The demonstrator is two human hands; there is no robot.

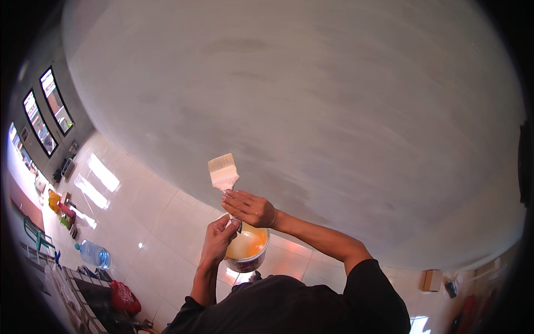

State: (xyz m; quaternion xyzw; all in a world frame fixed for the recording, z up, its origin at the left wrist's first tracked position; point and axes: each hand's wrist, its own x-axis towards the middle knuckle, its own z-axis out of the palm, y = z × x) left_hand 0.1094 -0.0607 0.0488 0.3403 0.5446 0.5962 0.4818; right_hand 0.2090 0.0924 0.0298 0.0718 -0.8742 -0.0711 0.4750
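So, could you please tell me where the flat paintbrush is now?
In the head view, the flat paintbrush is just left of centre, above the paint bucket and gripped by the left hand.

One bare left hand [217, 240], one bare right hand [253, 210], one wide, flat paintbrush with pale bristles [223, 171], one round, white plastic bucket with dark printing [248, 264], two tall, narrow, black-framed windows [57, 101], one large, clear blue plastic bottle [95, 255] and one red bag [124, 299] are showing.
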